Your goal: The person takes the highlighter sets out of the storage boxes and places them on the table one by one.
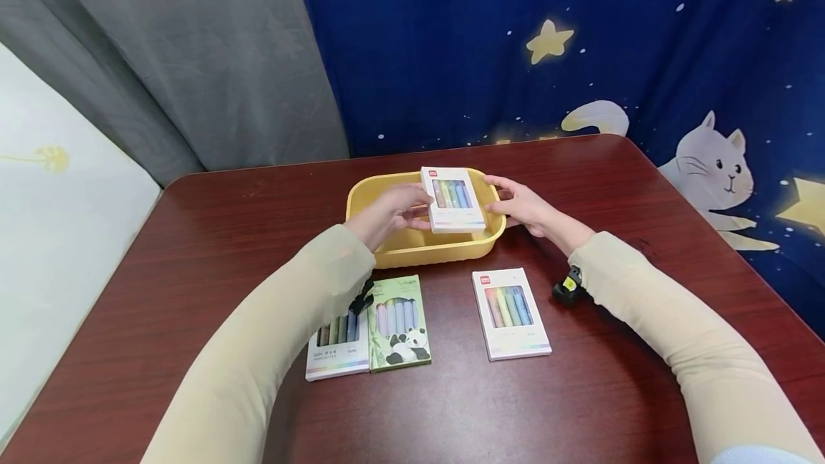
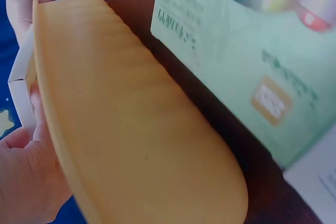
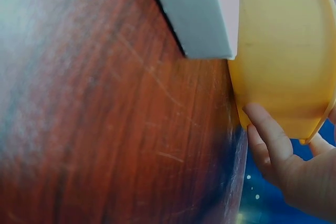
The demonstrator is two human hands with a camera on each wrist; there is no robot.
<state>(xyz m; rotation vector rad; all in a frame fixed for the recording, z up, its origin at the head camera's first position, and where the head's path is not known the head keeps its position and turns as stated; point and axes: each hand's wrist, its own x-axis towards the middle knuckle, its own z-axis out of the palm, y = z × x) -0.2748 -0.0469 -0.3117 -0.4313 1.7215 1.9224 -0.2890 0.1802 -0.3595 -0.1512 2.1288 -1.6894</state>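
Note:
My left hand holds a white box of highlighters over the yellow plastic basket, gripping the box by its left side. Coloured pens show through the box's window. At the basket's right end my right hand grips the rim, and in the right wrist view its fingers lie against the outer wall. From the left wrist, the basket's side fills the middle and the held box shows only its edge behind the rim.
On the table, before the basket, lie a green panda-print highlighter box and, left of it, a white box partly covered by my left sleeve. Another white box lies to the right. Curtains hang behind the table.

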